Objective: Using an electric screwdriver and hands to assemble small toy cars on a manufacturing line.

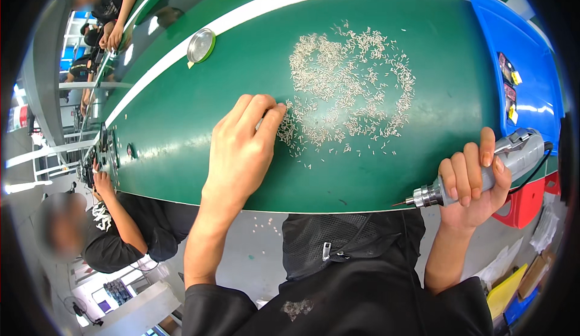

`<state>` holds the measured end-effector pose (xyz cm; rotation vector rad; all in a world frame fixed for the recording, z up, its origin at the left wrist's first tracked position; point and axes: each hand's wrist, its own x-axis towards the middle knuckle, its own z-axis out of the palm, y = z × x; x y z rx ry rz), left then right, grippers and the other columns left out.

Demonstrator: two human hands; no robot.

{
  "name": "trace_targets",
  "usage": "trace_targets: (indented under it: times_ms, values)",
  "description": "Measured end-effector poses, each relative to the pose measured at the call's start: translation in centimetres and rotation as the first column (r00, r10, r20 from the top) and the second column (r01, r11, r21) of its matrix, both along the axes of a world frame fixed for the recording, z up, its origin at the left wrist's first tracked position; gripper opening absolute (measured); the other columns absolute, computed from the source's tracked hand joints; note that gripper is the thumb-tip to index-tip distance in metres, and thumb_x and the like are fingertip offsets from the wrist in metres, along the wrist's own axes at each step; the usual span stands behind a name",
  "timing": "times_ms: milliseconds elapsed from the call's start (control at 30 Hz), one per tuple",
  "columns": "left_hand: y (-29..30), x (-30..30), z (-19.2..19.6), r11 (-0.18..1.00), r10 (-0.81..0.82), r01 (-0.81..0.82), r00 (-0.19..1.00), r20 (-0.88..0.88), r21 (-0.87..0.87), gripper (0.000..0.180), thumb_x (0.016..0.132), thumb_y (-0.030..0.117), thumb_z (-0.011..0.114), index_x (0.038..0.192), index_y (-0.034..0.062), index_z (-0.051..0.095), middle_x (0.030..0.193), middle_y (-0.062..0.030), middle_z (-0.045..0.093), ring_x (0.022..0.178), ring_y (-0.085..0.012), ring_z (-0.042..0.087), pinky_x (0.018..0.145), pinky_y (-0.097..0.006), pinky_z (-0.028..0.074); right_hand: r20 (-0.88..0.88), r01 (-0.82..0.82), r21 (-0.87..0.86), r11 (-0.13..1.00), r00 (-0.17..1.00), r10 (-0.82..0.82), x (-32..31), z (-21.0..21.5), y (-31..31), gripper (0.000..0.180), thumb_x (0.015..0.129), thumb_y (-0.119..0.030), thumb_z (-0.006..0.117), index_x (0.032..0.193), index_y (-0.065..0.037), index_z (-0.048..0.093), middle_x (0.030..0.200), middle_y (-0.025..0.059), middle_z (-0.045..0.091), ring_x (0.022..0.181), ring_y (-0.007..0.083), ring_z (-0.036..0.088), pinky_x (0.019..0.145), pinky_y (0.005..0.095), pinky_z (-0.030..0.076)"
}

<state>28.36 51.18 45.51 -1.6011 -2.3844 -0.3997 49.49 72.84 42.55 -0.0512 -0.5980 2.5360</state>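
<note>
Seen from the head camera, the left hand (241, 148) pinches its fingertips (270, 111) together at the left fringe of a wide scatter of small pale metal screws (350, 85) on the green belt-like worktop (181, 112), while the right hand (474, 182) is wrapped tight around a grey electric screwdriver (483, 176) held just off the worktop's near edge. Whether a screw is caught in the pinch cannot be told. A careless sweep of that hand could likely push loose screws over the near edge, and the exposed bit points toward the left forearm.

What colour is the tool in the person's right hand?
The electric screwdriver is grey with a silver metal tip, best seen in the head view.
</note>
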Motion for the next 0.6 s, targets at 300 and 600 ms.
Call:
trace_targets:
  times_ms: [300, 600]
  values:
    - [-0.5, -0.7, -0.1, 0.997, -0.008, 0.004, 0.999, 0.048, 0.073, 0.018, 0.074, -0.009, 0.064, 0.087, -0.0003, 0.057, 0.08, -0.0091, 0.058, 0.07, -0.0234, 0.058, 0.062, -0.035, 0.048, -0.012, 0.004, 0.01, 1.0, 1.0, -0.004, 0.0, 0.1, -0.3, 0.013, 0.093, -0.02, 0.044, 0.089, -0.007, 0.042, 0.052, -0.0014, 0.038, 0.043, 0.0109, 0.038, 0.05, 0.0287, 0.038]
    - [-5.5, 3.7, -0.1, 0.922, 0.038, -0.259, 0.801, 0.597, 0.288, 0.009, 0.076, -0.008, 0.049, 0.081, -0.0011, 0.045, 0.068, -0.0104, 0.052, 0.058, -0.0213, 0.051, 0.057, -0.029, 0.044, 0.013, 0.063, 0.063, 0.996, 0.998, -0.064, 0.4, 0.2, -0.9, 0.011, 0.092, -0.018, 0.044, 0.089, -0.008, 0.042, 0.052, -0.0018, 0.036, 0.043, 0.01, 0.037, 0.052, 0.0278, 0.036]
